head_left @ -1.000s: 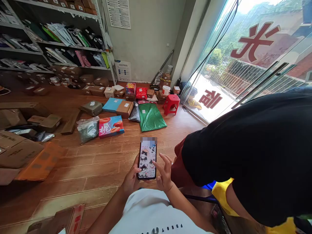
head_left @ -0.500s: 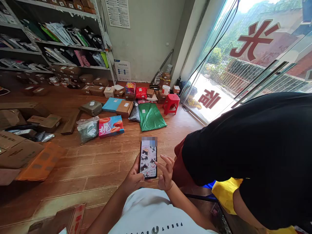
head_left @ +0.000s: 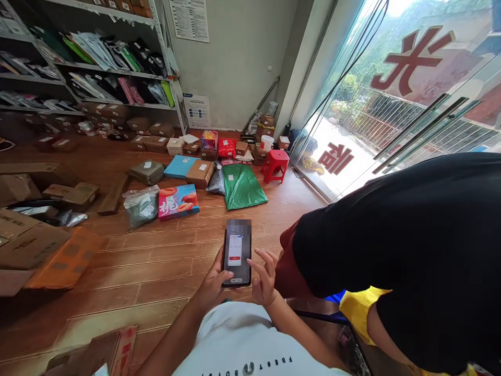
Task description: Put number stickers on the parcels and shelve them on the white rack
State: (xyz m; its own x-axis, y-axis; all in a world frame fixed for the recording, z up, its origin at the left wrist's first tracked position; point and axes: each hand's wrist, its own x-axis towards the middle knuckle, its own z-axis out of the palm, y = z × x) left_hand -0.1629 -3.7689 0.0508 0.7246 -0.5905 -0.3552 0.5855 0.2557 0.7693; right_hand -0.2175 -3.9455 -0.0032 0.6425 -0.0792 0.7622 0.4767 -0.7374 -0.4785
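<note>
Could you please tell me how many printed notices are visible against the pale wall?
2: the upper notice, cut off by the picture's top edge, and the lower notice, near the floor beside the white shelving. Others could be hidden.

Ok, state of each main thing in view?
phone: lit, mostly dark with a white panel
left hand: closed around phone
right hand: open, by phone's right edge, contact unclear
green bag: lying flat
blue-and-pink box: lying flat
red stool: upright
white tub: upright
</note>
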